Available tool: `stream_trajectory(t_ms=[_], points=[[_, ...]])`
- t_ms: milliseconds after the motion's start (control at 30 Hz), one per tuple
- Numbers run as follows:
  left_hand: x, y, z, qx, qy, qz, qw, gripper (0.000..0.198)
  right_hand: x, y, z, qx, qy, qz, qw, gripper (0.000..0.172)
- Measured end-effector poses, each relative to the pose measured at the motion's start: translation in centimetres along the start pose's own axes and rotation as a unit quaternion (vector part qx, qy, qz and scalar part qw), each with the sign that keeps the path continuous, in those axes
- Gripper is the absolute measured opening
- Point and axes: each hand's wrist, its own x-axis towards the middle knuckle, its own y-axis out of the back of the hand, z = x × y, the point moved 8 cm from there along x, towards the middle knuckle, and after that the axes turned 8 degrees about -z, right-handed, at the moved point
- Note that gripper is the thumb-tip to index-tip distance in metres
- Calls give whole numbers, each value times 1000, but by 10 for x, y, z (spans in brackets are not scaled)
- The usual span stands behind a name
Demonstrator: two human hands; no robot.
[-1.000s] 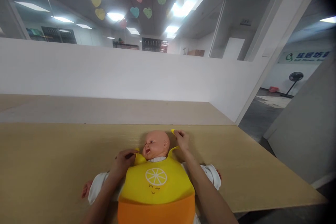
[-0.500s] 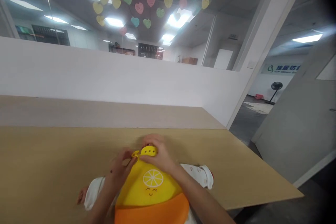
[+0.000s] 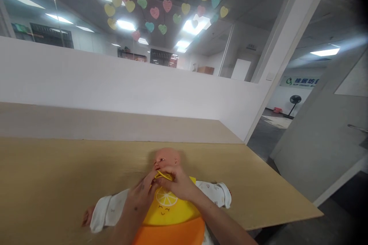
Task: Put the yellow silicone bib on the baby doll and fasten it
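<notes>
A baby doll [image 3: 169, 155] in white printed clothes lies on its back on the wooden table, arms spread to both sides. Over its chest lies a yellow bib [image 3: 172, 214] with a lemon slice and a smiling face, ending in an orange pocket [image 3: 172, 232]. My left hand [image 3: 143, 191] and my right hand [image 3: 178, 183] meet just below the doll's chin. Both are closed on the bib's yellow neck strap [image 3: 164, 175], pinched between the fingertips. My fingers hide part of the strap and the doll's neck.
The wooden table [image 3: 57, 172] reaches to a raised ledge [image 3: 115, 124] along a white half wall. Glass with heart-shaped notes rises above the wall. At right, past the table's edge, are a grey door [image 3: 322, 134] and a standing fan [image 3: 295, 100].
My hands have come together and moved down from over the doll's head to its chin, bringing the strap ends along. The doll's face now shows. The camera view has shifted slightly.
</notes>
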Motion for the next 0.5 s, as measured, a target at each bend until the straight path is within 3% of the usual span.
stream_trajectory(t_ms=[133,300,400,500], points=[[-1,-7,12,-8,-10,-33,999,23,-8,8,4,51,-17,18,998,21],[2,-8,10,-132,54,-104,984,34,-20,29,12,45,-48,66,996,27],[-6,4,-11,-154,133,-120,972,28,-31,47,14,40,-70,95,992,33],[-32,22,-49,-155,243,-96,953,25,-48,73,11,44,-85,149,984,38]])
